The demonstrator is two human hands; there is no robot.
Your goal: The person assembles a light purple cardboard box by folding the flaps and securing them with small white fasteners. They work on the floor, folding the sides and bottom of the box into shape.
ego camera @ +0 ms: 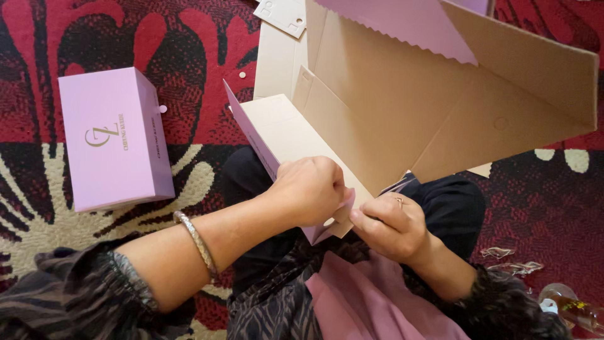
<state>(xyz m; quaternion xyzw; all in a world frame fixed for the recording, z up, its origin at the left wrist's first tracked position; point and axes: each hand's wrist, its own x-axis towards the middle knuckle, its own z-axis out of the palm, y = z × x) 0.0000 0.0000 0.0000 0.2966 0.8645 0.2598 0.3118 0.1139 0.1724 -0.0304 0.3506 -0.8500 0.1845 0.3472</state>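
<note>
An unfolded cardboard box blank [402,107], plain tan on its inner face and lilac on its outer face, is held over the person's lap, its panels opening upward and to the right toward the top edge of the view. One narrow flap at its lower edge projects toward the person and is gripped from both sides. The left hand [308,189] is curled into a closed fist over the lilac edge of this flap, fingers folded down around the card with no gap visible between them. The right hand [393,226], bearing a ring, has its fingers bent and drawn together, the fingertips pinching the flap's end just beside the left hand; the two hands touch or nearly touch. A scalloped lilac panel [409,25] overhangs the blank at the top. The left wrist carries a metal bangle [196,242], above a dark patterned sleeve [69,296]. A finished lilac box [113,138], closed, lies well apart to the left on the red, black and cream patterned carpet [126,38]. A small punched card piece [283,16] lies near the top. At the lower right corner, a clear glass object [569,305] rests on the carpet.
</note>
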